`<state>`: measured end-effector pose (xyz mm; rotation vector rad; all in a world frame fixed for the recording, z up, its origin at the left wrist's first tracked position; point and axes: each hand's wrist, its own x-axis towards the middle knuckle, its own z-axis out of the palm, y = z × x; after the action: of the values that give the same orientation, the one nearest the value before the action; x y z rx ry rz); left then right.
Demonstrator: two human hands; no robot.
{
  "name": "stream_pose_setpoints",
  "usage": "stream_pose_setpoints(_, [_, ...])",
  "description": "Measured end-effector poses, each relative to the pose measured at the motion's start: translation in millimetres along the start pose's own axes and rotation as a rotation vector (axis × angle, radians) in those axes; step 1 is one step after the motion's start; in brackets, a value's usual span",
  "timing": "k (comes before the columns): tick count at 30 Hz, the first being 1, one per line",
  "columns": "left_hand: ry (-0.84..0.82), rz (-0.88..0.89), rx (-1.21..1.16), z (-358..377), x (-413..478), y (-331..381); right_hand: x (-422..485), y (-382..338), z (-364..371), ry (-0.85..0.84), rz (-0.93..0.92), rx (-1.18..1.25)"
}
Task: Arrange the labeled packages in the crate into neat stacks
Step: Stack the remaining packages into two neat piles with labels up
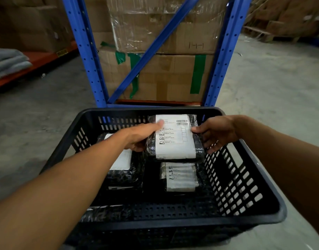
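A black slotted plastic crate (245,188) stands on the floor in front of me. Over its far half I hold a dark package with a white label (175,139). My left hand (142,136) grips its left edge, thumb on the label. My right hand (216,132) holds its right edge, fingers underneath. Below it, on the crate floor, lies a smaller labeled package (180,176). A further labeled package (122,168) sits at the left, partly hidden by my left forearm. Another dark package (106,212) lies by the near wall.
A blue rack frame (86,56) rises just behind the crate, with taped cardboard boxes (169,74) on it. Grey folded fabric (9,62) lies on an orange shelf at far left. More boxes stand at the back right. Concrete floor surrounds the crate.
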<state>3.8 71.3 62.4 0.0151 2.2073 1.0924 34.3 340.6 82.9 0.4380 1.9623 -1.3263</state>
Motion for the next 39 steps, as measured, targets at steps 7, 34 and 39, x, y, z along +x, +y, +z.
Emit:
stream_pose_setpoints(7, [-0.134,-0.049,0.023,26.4,-8.5,-1.2,-0.1,13.8,21.4,-0.085,0.005,-0.258])
stream_pose_setpoints(34, [-0.024,-0.171,0.158,82.7,58.5,-30.8,71.3,49.9,47.6,0.145,0.187,-0.308])
stream_pose_setpoints(39, [0.008,-0.182,0.169,83.2,60.5,-30.2,73.0,46.1,48.3,0.171,0.212,-0.346])
